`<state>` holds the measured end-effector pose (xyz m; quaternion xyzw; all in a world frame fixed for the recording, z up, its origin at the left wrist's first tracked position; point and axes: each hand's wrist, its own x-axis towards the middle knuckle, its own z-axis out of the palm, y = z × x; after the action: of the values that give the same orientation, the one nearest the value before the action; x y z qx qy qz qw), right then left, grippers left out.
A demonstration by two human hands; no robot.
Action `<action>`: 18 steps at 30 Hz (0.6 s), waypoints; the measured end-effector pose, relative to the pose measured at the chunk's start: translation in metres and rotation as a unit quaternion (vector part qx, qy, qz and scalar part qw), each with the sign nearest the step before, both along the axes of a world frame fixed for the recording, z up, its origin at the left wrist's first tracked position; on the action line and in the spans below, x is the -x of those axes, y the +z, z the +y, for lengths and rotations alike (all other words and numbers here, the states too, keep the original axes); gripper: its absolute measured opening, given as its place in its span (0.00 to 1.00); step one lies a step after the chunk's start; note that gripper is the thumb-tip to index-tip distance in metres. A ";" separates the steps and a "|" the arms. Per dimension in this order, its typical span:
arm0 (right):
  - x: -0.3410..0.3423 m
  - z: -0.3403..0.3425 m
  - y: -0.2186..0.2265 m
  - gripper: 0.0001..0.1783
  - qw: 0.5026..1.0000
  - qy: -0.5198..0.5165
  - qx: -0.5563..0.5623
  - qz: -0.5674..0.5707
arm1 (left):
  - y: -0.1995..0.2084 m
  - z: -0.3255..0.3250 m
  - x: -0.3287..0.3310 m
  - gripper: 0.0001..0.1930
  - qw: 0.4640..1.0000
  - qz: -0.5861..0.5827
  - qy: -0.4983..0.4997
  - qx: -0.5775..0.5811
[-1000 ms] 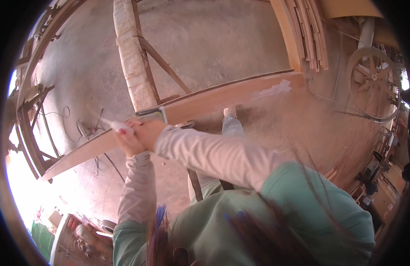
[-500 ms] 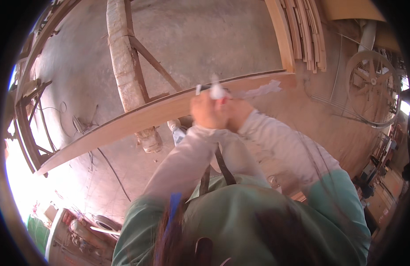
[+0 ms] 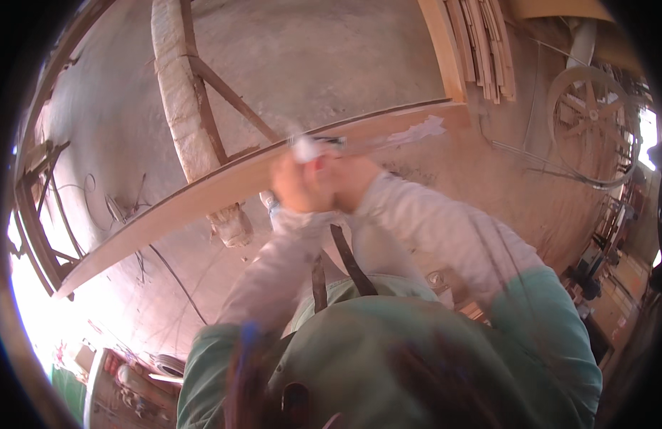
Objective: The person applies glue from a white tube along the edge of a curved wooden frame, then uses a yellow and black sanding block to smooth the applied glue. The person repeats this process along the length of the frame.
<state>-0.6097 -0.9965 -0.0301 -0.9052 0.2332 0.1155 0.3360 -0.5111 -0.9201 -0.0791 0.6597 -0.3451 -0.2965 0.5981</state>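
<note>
A long wooden board (image 3: 202,194) runs across the view, from the lower left to the upper right. Around its middle, my left hand (image 3: 291,184) and my right hand (image 3: 356,180) are close together. Both have their fingers closed round a small tool (image 3: 309,148), blurred by motion; white, red and dark parts of it show, but its exact kind cannot be made out. It is at the board's far edge; whether it touches is unclear. To the right of my hands, a pale, ragged patch (image 3: 420,131) marks the board.
Beneath the board a pale, wrapped-looking beam (image 3: 175,107) and a brown brace (image 3: 234,99) stand over the floor. Stacked wood strips (image 3: 481,50) lie at the upper right, near a large spoked wheel (image 3: 594,114). A dark cable (image 3: 177,279) crosses the floor at the left.
Both hands have moved left along the board, with the tool still in them. The whole view has also shifted slightly.
</note>
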 end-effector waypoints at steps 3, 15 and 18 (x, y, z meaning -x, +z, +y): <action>-0.064 0.037 -0.008 0.14 0.995 -0.037 -0.028 -0.086 | -0.002 0.045 -0.061 0.19 0.989 0.139 0.052 0.028; -0.043 0.020 -0.001 0.16 0.984 -0.118 -0.132 -0.009 | 0.009 0.019 -0.037 0.22 0.997 0.068 0.028 -0.026; 0.035 -0.005 -0.019 0.18 0.991 -0.130 -0.033 -0.031 | -0.009 -0.029 0.030 0.16 0.992 0.126 -0.015 0.012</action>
<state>-0.6452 -1.0020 -0.0495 -0.8590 0.3342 0.0504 0.3845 -0.5408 -0.9493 -0.0882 0.6048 -0.2808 -0.3822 0.6397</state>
